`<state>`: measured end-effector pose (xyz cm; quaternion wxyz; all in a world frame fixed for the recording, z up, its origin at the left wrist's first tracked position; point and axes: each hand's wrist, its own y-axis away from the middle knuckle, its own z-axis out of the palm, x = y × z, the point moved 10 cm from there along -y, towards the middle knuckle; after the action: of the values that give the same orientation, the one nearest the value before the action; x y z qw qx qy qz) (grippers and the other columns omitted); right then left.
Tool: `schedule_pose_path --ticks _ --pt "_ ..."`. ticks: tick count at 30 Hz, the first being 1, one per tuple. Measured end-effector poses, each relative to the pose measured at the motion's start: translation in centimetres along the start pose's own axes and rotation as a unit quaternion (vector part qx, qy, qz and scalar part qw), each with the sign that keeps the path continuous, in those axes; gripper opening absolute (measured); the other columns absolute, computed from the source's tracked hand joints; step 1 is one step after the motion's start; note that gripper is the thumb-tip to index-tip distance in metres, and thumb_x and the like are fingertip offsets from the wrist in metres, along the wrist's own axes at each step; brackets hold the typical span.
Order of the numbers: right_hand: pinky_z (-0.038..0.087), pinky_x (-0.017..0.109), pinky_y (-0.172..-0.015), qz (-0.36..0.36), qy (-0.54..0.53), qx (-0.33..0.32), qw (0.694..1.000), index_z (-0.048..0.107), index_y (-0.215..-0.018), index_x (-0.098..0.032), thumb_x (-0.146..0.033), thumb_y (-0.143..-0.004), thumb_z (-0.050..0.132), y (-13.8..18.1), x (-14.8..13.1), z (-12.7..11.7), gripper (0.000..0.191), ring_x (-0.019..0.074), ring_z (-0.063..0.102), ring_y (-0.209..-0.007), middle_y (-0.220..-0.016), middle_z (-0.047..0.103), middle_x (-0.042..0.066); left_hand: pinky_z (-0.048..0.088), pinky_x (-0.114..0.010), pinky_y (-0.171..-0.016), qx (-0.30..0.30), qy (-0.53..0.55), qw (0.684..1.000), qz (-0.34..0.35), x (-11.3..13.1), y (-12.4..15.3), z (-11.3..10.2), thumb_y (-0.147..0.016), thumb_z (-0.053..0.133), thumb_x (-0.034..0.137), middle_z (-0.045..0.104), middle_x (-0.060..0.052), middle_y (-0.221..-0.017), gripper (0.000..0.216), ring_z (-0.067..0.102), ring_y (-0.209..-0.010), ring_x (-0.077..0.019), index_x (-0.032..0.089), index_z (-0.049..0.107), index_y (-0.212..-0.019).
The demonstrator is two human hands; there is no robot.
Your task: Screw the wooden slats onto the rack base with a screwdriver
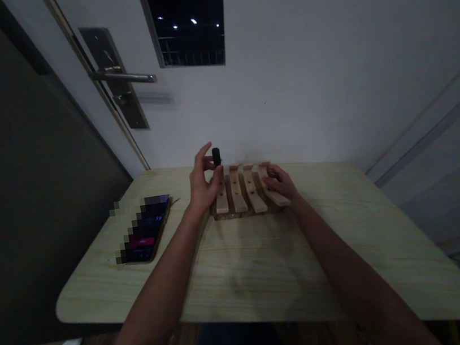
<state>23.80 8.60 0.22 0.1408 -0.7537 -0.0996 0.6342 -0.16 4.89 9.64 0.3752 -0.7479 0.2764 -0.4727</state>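
Note:
Several pale, slightly curved wooden strips (238,194) with small dark holes lie side by side on a darker base (236,215) on the table. My left hand (204,182) is at the leftmost strip, its thumb and fingers closed about the lower part of a small upright black cylinder (216,156); one finger points up. What the cylinder rests on is hidden by the thumb. My right hand (281,182) is closed around the far part of the rightmost strip (276,195), which slants outward at its near end.
A phone (153,234) with a lit screen lies on the left of the pale wooden table (252,272), a thin dark object (175,201) beside it. Behind the table stands a white door (304,59) with a metal handle (126,75) and a dark window (189,21).

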Motion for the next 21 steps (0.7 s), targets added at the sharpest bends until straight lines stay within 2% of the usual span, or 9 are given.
schedule_pose_path --ticks 3,5,8,12,14,18,21 --pt "0.046 0.044 -0.091 0.002 -0.006 0.008 1.0 0.058 -0.096 -0.023 -0.048 -0.063 0.067 0.0 0.1 -0.1 0.042 0.0241 0.061 -0.098 -0.107 0.065 0.009 0.051 -0.031 -0.08 -0.021 -0.01 0.999 0.024 0.9 -0.2 0.2 -0.092 0.047 0.037 0.062 -0.007 -0.109 0.042 0.06 -0.09 -0.0153 0.025 0.042 -0.132" --pt "0.046 0.045 -0.091 0.005 -0.006 0.007 1.0 0.058 -0.096 -0.023 -0.047 -0.063 0.067 0.0 0.2 0.0 0.042 0.0243 0.061 -0.098 -0.106 0.065 0.009 0.051 -0.03 -0.077 -0.006 -0.025 0.999 0.038 1.3 -0.4 -0.1 -0.089 0.052 0.037 0.06 -0.007 -0.108 0.039 0.058 -0.091 -0.0155 0.024 0.049 -0.126" --pt "0.046 0.044 -0.091 0.004 -0.004 0.005 1.0 0.057 -0.096 -0.023 -0.05 -0.062 0.067 0.0 0.2 0.0 0.045 0.0244 0.06 -0.099 -0.107 0.065 0.008 0.049 -0.027 -0.072 0.031 -0.046 0.998 0.042 1.4 -0.6 -0.8 -0.082 0.064 0.034 0.056 -0.004 -0.097 0.039 0.054 -0.081 -0.0129 0.023 0.055 -0.119" --pt "0.047 0.044 -0.09 0.006 -0.007 0.002 1.0 0.057 -0.095 -0.023 -0.054 -0.061 0.066 0.0 0.0 0.1 0.047 0.0241 0.061 -0.098 -0.107 0.066 0.008 0.048 -0.026 -0.071 0.046 -0.054 0.997 0.033 0.8 -0.4 -0.9 -0.081 0.065 0.029 0.054 -0.001 -0.087 0.038 0.051 -0.075 -0.0114 0.023 0.055 -0.117" --pt "0.048 0.044 -0.09 0.009 -0.013 0.004 1.0 0.056 -0.094 -0.024 -0.053 -0.06 0.067 0.0 0.1 0.1 0.046 0.0241 0.061 -0.097 -0.107 0.066 0.008 0.048 -0.027 -0.073 0.048 -0.05 0.997 0.032 0.7 -0.3 -0.8 -0.083 0.063 0.03 0.056 -0.001 -0.089 0.039 0.052 -0.076 -0.0118 0.024 0.052 -0.12" --pt "0.048 0.045 -0.089 0.015 -0.017 0.006 1.0 0.056 -0.095 -0.024 -0.052 -0.06 0.068 0.1 0.2 0.1 0.046 0.0242 0.061 -0.098 -0.108 0.065 0.009 0.05 -0.028 -0.077 0.039 -0.018 0.999 0.018 0.5 -0.1 -0.6 -0.088 0.055 0.033 0.061 -0.006 -0.107 0.05 0.057 -0.08 -0.0124 0.025 0.037 -0.134" --pt "0.048 0.045 -0.089 0.011 -0.017 0.01 1.0 0.056 -0.094 -0.024 -0.053 -0.059 0.068 0.0 0.2 0.1 0.047 0.0246 0.061 -0.098 -0.108 0.065 0.01 0.05 -0.031 -0.082 0.012 -0.026 0.999 0.033 1.1 -0.1 -0.1 -0.092 0.047 0.03 0.06 -0.008 -0.115 0.04 0.06 -0.088 -0.0135 0.024 0.043 -0.131"
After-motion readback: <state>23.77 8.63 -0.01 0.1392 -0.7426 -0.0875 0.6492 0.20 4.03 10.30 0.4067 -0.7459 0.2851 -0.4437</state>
